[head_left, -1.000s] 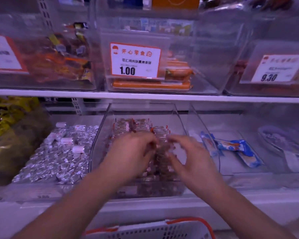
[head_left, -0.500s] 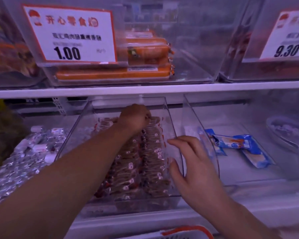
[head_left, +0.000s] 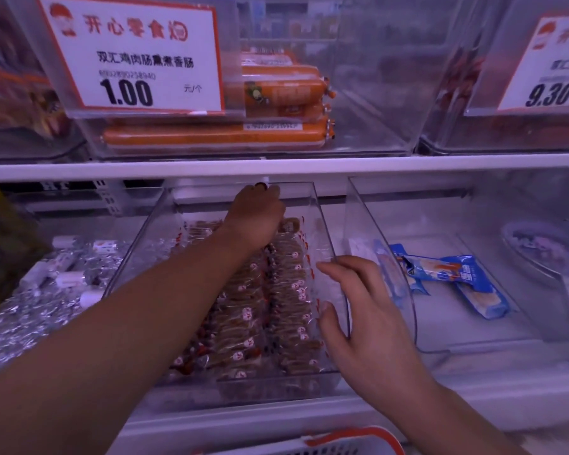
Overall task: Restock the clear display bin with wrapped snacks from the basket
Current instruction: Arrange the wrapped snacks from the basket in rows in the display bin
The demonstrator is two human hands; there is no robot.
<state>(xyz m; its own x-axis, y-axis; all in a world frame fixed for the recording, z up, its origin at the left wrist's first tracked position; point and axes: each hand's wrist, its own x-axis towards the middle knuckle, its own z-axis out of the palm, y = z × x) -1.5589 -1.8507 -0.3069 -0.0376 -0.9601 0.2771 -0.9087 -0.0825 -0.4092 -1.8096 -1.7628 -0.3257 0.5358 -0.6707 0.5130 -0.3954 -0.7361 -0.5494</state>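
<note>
Wrapped snacks lie in close rows inside the clear display bin on the lower shelf, small brown pieces in crinkly clear film, likely light, soft and slippery against one another. Nearest, the basket shows only its rim and orange handle at the bottom edge. Above it the right hand rests with fingers spread and relaxed on the bin's right wall, steadying it. Farther in, the left hand reaches to the back of the bin, fingers curled down among the rear packs; whether it grips one I cannot tell. Best taken by a pinch across a pack's middle, not the loose film ends.
</note>
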